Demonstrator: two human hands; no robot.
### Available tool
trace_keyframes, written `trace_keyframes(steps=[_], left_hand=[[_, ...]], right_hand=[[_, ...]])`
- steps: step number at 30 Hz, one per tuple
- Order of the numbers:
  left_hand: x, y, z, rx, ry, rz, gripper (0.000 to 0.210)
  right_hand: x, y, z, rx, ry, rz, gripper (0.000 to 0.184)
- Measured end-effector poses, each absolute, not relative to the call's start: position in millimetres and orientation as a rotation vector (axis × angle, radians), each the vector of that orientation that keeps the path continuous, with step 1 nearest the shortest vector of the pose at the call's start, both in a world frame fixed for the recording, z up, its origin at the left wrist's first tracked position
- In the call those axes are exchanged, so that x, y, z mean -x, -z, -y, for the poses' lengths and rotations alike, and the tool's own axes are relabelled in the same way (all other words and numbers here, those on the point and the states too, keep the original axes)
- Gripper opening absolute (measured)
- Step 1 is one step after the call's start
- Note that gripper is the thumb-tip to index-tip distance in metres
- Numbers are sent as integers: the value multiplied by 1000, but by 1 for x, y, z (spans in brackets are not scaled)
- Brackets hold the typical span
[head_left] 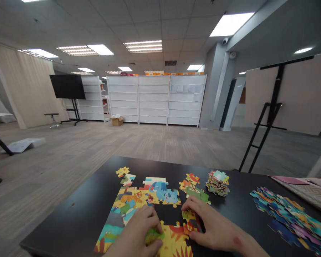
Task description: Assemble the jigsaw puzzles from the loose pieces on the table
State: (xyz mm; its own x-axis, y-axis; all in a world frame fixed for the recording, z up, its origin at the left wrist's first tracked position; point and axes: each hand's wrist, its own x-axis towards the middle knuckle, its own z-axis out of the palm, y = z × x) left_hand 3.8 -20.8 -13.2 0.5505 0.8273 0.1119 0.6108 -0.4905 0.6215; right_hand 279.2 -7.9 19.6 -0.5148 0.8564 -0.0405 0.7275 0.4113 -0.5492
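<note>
A partly joined jigsaw puzzle (115,217) with cartoon animals lies on the black table, with an opening in its middle. My left hand (141,232) rests over its lower part, thumb and fingers curled around a green and yellow puzzle piece (153,235). At the right side of the puzzle, my right hand (211,221) grips a yellow and orange puzzle piece (189,216) between thumb and fingers. Blue elephants show on a joined section (160,191) along the top. My fingers hide parts of both pieces.
Loose joined pieces (194,187) lie beyond my right hand, beside a stack of pieces (218,183). A spread pile of blue and purple pieces (291,217) covers the right of the black table (77,210). Two small pieces (125,175) sit at the far left.
</note>
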Motion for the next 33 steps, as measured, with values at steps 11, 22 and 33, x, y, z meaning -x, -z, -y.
trace_keyframes(steps=[11,22,33], left_hand=[[-6,9,22,-2297,-498,-1190,26],[-7,11,23,-2315,-539,-1207,26],[-7,11,22,-2316,-539,-1207,26]], right_hand=[[-279,-12,8,1339,-667,2393,42],[-250,-1,-1,1255,-676,2285,27],[-267,-3,5,1250,-639,2364,53]])
